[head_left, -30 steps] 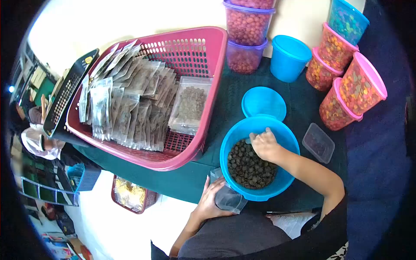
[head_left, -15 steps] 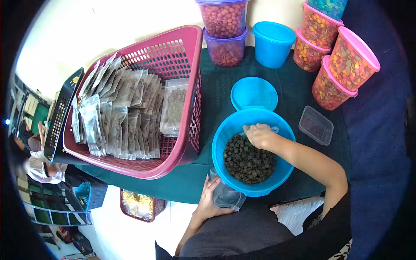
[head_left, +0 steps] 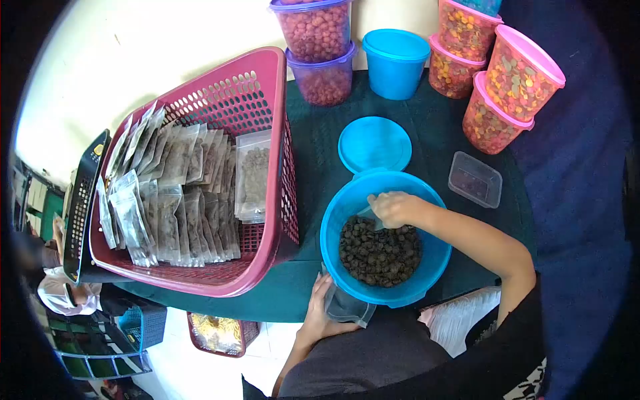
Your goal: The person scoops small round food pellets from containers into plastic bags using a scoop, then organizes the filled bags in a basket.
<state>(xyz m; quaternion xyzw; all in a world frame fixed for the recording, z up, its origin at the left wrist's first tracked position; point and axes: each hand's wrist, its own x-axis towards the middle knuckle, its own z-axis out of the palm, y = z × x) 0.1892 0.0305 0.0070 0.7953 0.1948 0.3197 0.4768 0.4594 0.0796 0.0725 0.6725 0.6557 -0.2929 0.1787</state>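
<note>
My right hand (head_left: 393, 209) is closed on a clear plastic scoop (head_left: 368, 214), partly hidden by the fingers. It reaches into a round blue tub (head_left: 437, 250), just above a heap of small dark brown round pieces (head_left: 380, 257). Against the tub's lower left side, my left hand (head_left: 321, 321) grips a clear plastic bag (head_left: 349, 309) between thumb and fingers; the bag's upper part lies by the tub wall. A blue lid (head_left: 375, 144) lies flat behind the tub.
On the left stands a pink basket (head_left: 265, 257) packed with filled pouches (head_left: 177, 207). Behind are purple-lidded tubs (head_left: 323, 81), a closed blue tub (head_left: 396, 70) and pink-lidded tubs (head_left: 523, 73). A clear shallow box (head_left: 475, 180) lies right. Another person (head_left: 70, 290) is at far left.
The whole view has shifted slightly. My right hand has tilted, bringing the scoop to the left of the fingers over the dark pieces. My left hand still holds the bag.
</note>
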